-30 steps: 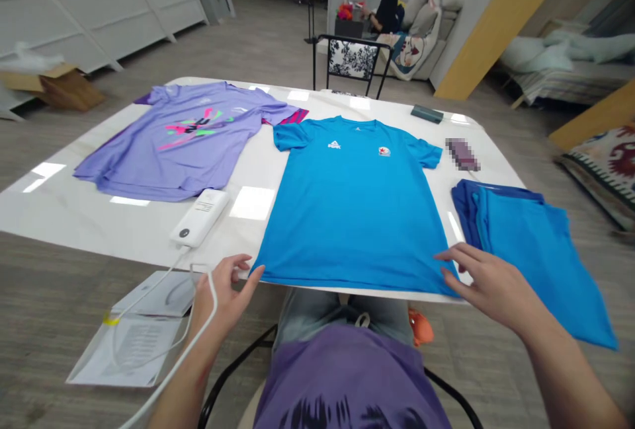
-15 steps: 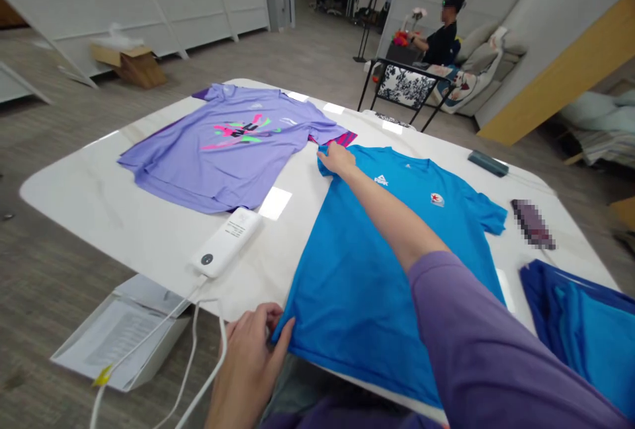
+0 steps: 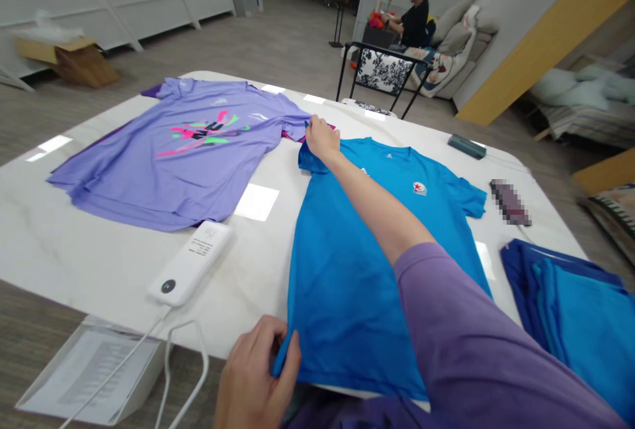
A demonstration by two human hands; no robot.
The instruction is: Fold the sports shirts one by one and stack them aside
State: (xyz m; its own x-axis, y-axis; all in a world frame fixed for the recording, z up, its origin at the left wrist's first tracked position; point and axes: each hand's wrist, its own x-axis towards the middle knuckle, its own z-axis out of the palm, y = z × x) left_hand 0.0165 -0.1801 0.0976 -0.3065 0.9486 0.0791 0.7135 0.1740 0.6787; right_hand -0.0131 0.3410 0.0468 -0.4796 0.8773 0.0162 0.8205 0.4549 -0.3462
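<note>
Bright blue, smooth and thin-looking, a short-sleeved T-shirt point(image 3: 347, 277) is spread front up on the glossy white, grey-veined bench point(image 3: 253, 264), its hem set along the near edge. The neckline is edged in the same blue, and the chest is marked by a small badge point(image 3: 419, 188) with a red star. Only a scrap of white print point(image 3: 365, 171) is seen, the rest being covered by the right forearm point(image 3: 372, 197). The near left corner is raised into a narrow fold and pinched between thumb and fingers in the grip of the left hand point(image 3: 260, 373). The left-side sleeve is gathered and darkly shaded, its edge pinched in the grip of the right hand point(image 3: 322, 138); the opposite sleeve is laid flat. A lavender T-shirt with neon print point(image 3: 173, 181) is spread to the left, and folded blue and navy garments point(image 3: 585, 310) are stacked to the right.
</note>
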